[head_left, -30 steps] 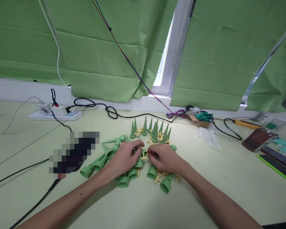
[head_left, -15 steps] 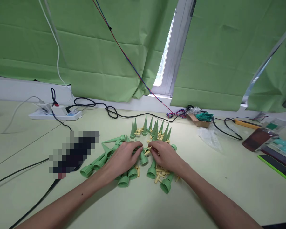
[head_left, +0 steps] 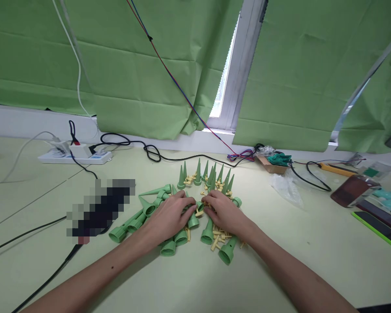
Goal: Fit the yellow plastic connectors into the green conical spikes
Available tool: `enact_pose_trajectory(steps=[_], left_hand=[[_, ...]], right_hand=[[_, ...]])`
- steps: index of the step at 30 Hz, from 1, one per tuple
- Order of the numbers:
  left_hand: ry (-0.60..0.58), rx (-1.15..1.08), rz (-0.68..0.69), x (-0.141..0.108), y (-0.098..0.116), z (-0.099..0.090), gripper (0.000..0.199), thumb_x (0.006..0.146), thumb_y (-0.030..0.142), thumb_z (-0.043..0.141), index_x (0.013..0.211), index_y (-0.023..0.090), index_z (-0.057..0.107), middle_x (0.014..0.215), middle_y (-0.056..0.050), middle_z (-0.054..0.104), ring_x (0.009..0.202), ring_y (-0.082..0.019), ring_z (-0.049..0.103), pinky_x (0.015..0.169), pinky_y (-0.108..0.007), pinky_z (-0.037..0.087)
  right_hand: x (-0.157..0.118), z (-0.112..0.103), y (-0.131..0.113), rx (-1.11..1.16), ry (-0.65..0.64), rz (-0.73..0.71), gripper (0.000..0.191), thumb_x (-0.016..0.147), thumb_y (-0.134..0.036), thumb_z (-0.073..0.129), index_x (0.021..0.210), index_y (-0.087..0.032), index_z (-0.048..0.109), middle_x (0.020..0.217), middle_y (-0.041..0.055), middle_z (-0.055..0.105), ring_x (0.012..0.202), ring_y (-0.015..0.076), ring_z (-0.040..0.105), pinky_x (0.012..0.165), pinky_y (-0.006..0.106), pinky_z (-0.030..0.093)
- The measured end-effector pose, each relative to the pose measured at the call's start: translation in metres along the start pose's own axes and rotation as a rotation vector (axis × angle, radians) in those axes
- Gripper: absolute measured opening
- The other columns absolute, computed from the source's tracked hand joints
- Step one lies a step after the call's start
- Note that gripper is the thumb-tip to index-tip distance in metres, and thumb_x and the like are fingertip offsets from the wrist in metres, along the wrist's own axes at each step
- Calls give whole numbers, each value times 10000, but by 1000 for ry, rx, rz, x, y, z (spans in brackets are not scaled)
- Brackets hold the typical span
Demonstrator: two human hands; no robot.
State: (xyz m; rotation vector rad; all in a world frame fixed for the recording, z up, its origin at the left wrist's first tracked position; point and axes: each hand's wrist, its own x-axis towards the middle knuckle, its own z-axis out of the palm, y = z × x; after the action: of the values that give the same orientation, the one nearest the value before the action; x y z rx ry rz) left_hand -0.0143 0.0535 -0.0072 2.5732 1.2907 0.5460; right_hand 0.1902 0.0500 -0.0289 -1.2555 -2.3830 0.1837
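My left hand (head_left: 175, 211) is closed around a green plastic watering spike (head_left: 193, 221), whose flared open end points toward me. A small yellow T-shaped valve (head_left: 199, 213) shows between my two hands, close to that spike. Opposite it, my right hand (head_left: 222, 208) has its thumb and fingers drawn together; what they pinch is hidden. Under and beside my left hand lie several loose green spikes (head_left: 118, 234). More yellow valves (head_left: 216, 241) are piled beneath my right hand, next to another spike (head_left: 227, 253).
Several green spikes (head_left: 199, 174) stand upright behind my hands, with yellow valves among them. On the left are a pixelated dark object (head_left: 101, 211) and a power strip (head_left: 78, 157). A cardboard box (head_left: 271, 166), plastic bag (head_left: 286, 190) and green-edged phone (head_left: 381, 230) are on the right.
The spike and yellow valve between my hands have shifted slightly left, and the valve sits a little lower. Both hands stay nearly in place, fingers adjusting slightly.
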Motion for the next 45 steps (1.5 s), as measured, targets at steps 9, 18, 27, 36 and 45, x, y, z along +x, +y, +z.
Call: enact_pose_trajectory(steps=[9, 18, 27, 36, 45], left_hand=[[-16, 36, -16, -1, -2, 3, 298, 973, 353, 389, 1102, 228, 627, 929, -74, 623, 779, -228, 621, 613, -281, 385], [30, 24, -20, 0, 3, 0, 303, 981, 346, 369, 1046, 207, 631, 921, -59, 615, 741, -204, 598, 604, -278, 369], [110, -4, -2, 0, 5, -1, 295, 985, 324, 360, 983, 195, 625, 875, -49, 594, 749, -199, 581, 616, -282, 380], [201, -8, -26, 0, 3, -1, 324, 1001, 357, 332, 1044, 200, 612, 939, -50, 590, 723, -178, 574, 625, -289, 391], [228, -149, 11, 0, 10, -2, 362, 1016, 361, 292, 847, 190, 563, 825, -37, 582, 745, -183, 540, 661, -300, 389]], right_hand=[[2, 4, 2, -12, -9, 29, 138, 942, -141, 530, 1049, -153, 617, 968, 90, 579, 940, 216, 562, 782, 319, 465], [2, 6, 3, 6, 17, 36, 97, 938, -142, 546, 1010, -159, 608, 969, 81, 562, 915, 207, 554, 776, 314, 468], [2, 4, 6, -11, 6, 40, 74, 953, -156, 528, 898, -172, 575, 927, 57, 534, 850, 189, 538, 720, 297, 456], [2, -11, -2, -215, 63, 109, 102, 975, -149, 454, 908, -177, 526, 935, 75, 517, 748, 190, 521, 562, 270, 383], [0, -12, -16, 26, 206, -16, 124, 1015, -188, 368, 1000, -191, 490, 946, 66, 579, 793, 186, 561, 671, 292, 450]])
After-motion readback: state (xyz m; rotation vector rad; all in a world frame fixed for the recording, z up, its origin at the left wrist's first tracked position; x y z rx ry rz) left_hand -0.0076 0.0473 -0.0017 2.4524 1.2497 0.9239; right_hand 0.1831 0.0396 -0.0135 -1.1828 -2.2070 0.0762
